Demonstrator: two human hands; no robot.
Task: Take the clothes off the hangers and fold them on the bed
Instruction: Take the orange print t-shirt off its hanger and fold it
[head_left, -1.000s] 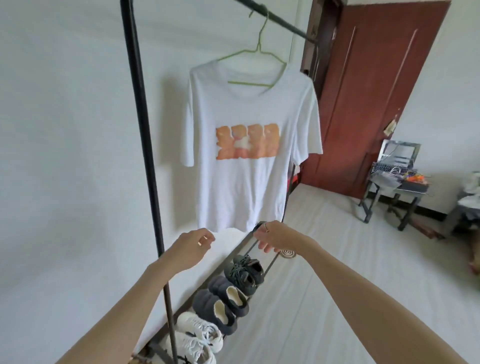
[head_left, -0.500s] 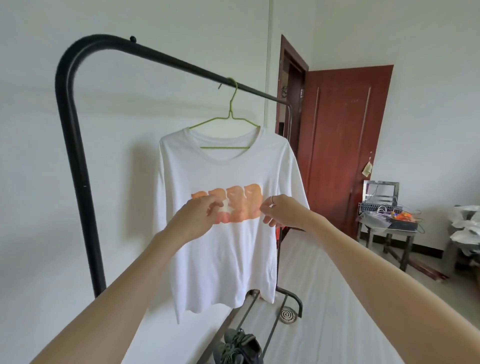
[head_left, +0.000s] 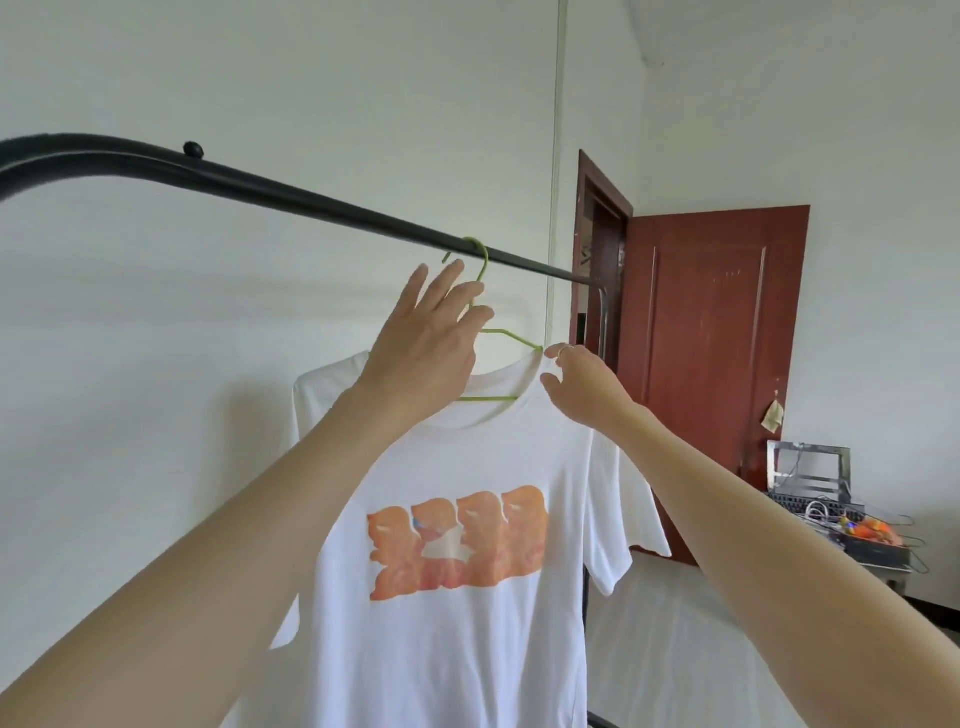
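Head view: a white T-shirt (head_left: 467, 545) with an orange print hangs on a green wire hanger (head_left: 506, 340), whose hook sits over the black rail (head_left: 311, 205) of the garment rack. My left hand (head_left: 423, 353) is raised in front of the hanger's neck with fingers straight and spread, gripping nothing; whether the fingertips touch the wire cannot be told. My right hand (head_left: 576, 387) is at the shirt's right shoulder beside the collar, fingers curled at the cloth; whether it has actually taken hold of the fabric I cannot tell. In my judgement the step in hand is freeing the shirt: I should steady the hanger at its neck with the left hand, ease the collar over one hanger arm with the right, and avoid stretching the neckline or letting the wire snag. Containers: the only one visible is a dark tray (head_left: 872, 553) on the small table by the red door (head_left: 722, 353), holding tangled cables and something orange, too small to name.
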